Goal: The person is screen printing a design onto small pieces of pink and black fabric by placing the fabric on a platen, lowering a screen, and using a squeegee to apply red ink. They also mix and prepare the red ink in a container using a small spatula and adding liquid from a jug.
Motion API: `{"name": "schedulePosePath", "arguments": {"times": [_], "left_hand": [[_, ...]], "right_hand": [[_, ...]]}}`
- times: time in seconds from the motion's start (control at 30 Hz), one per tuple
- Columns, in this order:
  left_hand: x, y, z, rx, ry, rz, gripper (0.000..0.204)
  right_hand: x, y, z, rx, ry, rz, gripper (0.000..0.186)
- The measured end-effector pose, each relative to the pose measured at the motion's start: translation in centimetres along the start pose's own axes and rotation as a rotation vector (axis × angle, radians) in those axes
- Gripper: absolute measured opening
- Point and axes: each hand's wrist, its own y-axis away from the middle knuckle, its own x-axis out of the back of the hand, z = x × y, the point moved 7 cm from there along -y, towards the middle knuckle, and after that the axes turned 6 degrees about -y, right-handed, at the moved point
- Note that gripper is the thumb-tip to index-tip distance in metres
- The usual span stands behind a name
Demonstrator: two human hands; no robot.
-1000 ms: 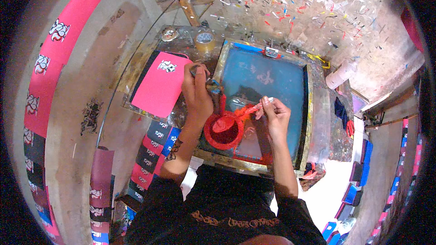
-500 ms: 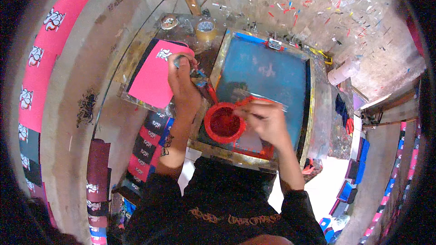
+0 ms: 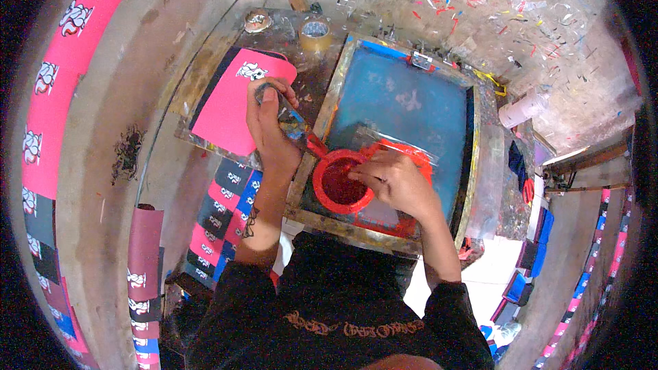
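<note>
Nearest is the person's black shirt, just below the screen, which serves here as the landmark. Over the near left part of the screen is the pot, red, round and with thick paint on its rim; the inside is dark red. I cannot tell whether its base touches the screen.

The right hand comes over the near part of the screen, and its fingers bend at the mouth of the pot. What they may grip there is hidden, so I cannot tell. The left hand, just left of the screen, is closed around the handle, which is smeared with blue and red and slopes down to the pot.

Red paint lies on the near part of the screen. Farther up, its mesh is blue with pale marks.

Left of the screen, a pink sheet with a white print lies on the surface, partly behind the left hand. Beyond the upper left corner of the screen stand the tape roll and, farther left, a round lid. A metal clip sits on the far edge of the screen. Behind it rises the wall, spotted with coloured scraps.
</note>
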Motion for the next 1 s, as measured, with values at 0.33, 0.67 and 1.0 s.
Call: {"name": "schedulePosePath", "arguments": {"times": [0.33,0.67,1.0], "left_hand": [[0.3,0.0,-0.3,0.031,0.067,0.005,0.026],[-0.1,-0.5,-0.3,0.048,0.223,-0.116,0.032],[-12.7,2.0,4.1,0.261,0.538,-0.933,0.04]], "right_hand": [[-0.4,-0.6,-0.3,0.047,-0.077,-0.027,0.014],[0.1,-0.8,1.0,-0.098,0.018,-0.122,0.024],[6.9,1.0,0.3,-0.036,-0.546,0.323,0.071]]}}
